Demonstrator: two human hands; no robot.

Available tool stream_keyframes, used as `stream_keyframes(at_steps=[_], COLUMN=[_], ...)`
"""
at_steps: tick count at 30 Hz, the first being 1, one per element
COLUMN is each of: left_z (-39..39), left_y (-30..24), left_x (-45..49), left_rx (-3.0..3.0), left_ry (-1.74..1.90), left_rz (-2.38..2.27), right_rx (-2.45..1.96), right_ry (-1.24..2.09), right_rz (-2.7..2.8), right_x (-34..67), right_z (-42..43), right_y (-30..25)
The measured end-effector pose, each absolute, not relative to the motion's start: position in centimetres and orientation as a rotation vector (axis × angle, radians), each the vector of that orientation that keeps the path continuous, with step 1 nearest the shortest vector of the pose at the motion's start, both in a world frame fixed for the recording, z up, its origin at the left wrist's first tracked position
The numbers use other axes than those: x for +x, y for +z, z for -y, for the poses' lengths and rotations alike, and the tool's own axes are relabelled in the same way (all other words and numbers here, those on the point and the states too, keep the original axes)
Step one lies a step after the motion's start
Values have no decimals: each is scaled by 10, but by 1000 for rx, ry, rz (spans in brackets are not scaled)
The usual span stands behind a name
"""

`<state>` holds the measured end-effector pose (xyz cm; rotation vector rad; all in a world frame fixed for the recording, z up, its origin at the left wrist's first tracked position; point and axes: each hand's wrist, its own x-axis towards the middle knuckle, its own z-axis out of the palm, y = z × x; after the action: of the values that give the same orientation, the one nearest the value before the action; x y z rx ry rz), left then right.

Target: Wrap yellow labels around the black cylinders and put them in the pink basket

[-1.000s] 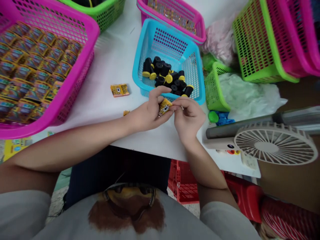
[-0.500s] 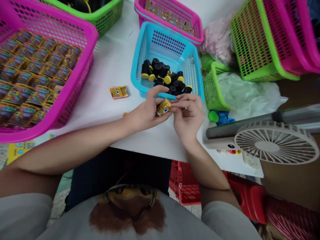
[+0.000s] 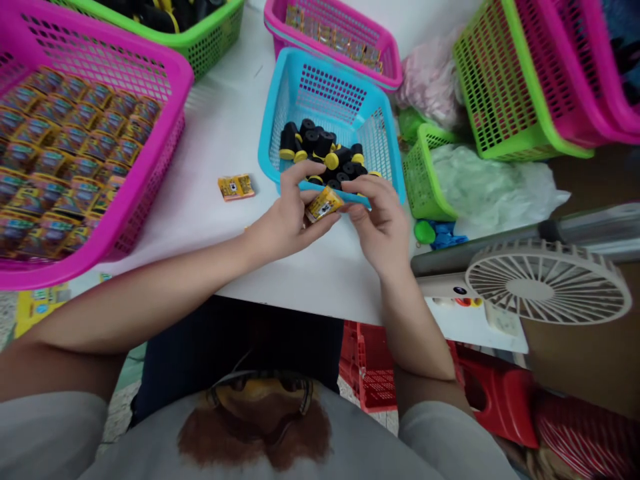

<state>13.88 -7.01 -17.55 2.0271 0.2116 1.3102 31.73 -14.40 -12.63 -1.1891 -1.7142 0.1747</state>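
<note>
Small, yellow, printed, boxlike packet (image 3: 324, 205) is pinched in the curled left hand (image 3: 286, 219); just to its right, the right hand (image 3: 384, 225) is held half open, contact unclear. Light, even pressure should prevent creasing.

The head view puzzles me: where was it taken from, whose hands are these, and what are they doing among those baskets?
There is no machine here. A person wears a camera on the head, looking forward and down at their own bare hands. The left hand holds a small yellow printed packet; the right hand is close beside it, though contact is hard to tell. On the white table lie a similar packet, a blue basket of black cylinders with yellow ends, and a pink basket of packaged items.
</note>
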Motion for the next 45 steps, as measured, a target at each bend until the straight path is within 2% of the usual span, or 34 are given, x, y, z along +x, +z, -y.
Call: stream_keyframes(at_steps=[5,15,23,29,34,41,45], left_z=[72,71,72,69,75,74,67], left_y=[-173,-175,-173,-175,-176,-171,-174], left_x=[139,141,141,138,141,143,142], left_rx=[2006,2143,2146,1955,1779,1699,1737], left_ry=[1313,1366,1361,1367,1276,1159,1131], left_rz=[-207,-82,-67,-270,-163,-64,-64], right_rx=[-1189,-1124,-1053,-1107,-1031,-1116,-1136], right_ry=[25,-46,485,156,-23,-119,-26], right_rz=[1753,1787,1704,1761,1683,1736,1866], right_x=[315,309,325,323,313,310,313], right_z=[144,146,140,141,144,146,145], right_y=[-124,-130,-129,-120,-123,-126,-126])
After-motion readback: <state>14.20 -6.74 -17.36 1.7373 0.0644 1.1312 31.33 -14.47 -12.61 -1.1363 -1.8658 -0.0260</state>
